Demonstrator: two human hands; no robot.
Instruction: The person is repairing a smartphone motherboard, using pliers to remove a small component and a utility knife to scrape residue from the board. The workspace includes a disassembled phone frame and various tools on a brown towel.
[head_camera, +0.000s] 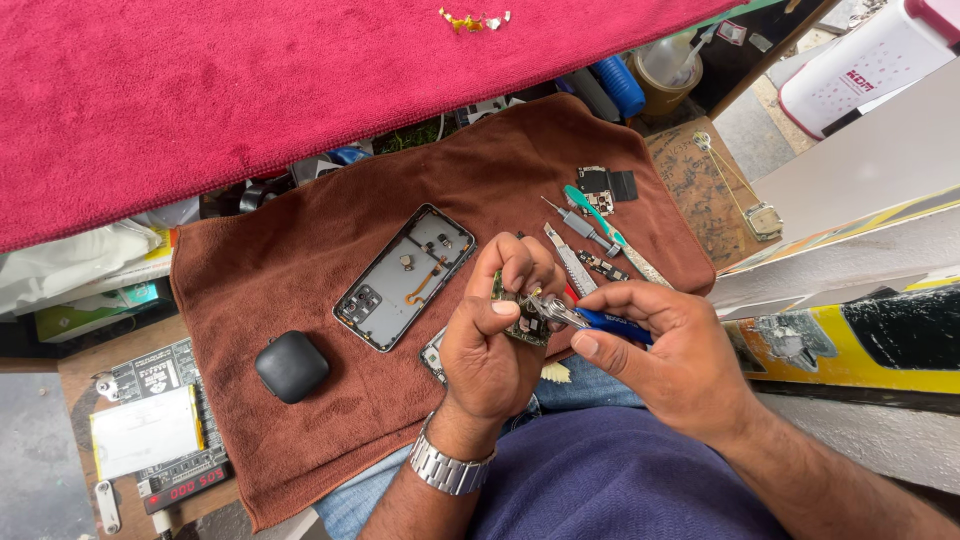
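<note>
- The fingers of the left hand (497, 335) were closed around one small circuit board (522, 322), which was held up above the person's lap, in front of the brown towel (300, 250).
- The fingers of the right hand (665, 350) were pressed together on one pair of tweezers with a blue grip (590, 318); its metal tip touched the circuit board.
- One metal wristwatch (447, 468) was on the left wrist.
- Just under the left hand, one more flat part (433, 355) lay on the towel, mostly hidden, so I cannot tell what it was.
- On the towel, left of the hands, lay one opened phone body (403, 277), with its inside facing up and one orange flex cable in it.
- Near the lower left corner of the towel lay one black rounded case (291, 366).
- Behind the right hand, I counted about four tools (590, 230) lying side by side on the towel, one with a green handle, and two small dark parts (600, 185) near the far edge.
- On the desk at the far left lay one flat battery (145, 432) upon one dark test board with a red display (185, 487).
- One red cloth (250, 80) covered the upper area, well apart from the hands.
</note>
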